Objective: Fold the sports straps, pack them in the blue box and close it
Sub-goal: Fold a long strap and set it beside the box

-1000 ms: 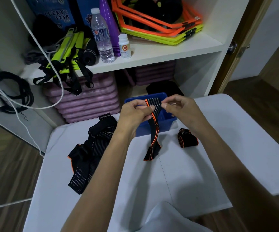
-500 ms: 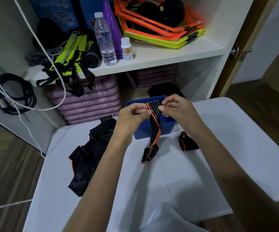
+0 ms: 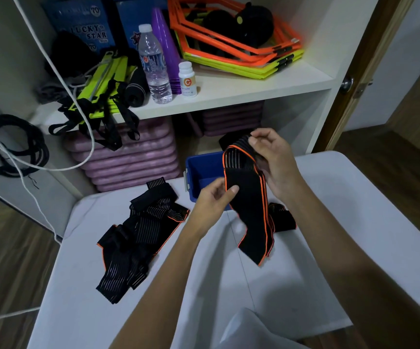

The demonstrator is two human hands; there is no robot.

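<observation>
Hands hold one strap (image 3: 250, 212) looped above the blue box (image 3: 201, 172): right hand (image 3: 274, 157) pinching its top, left hand (image 3: 214, 197) pinching lower. Its loose tail could unravel and snag the folded strap (image 3: 283, 219) beside the box.

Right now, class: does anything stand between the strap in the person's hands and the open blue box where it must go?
Nothing visible does. The black, orange-edged strap, held by the left hand and right hand, hangs right in front of the blue box, whose top is open. A rolled strap lies beside it on the table, clear of that path.
</observation>
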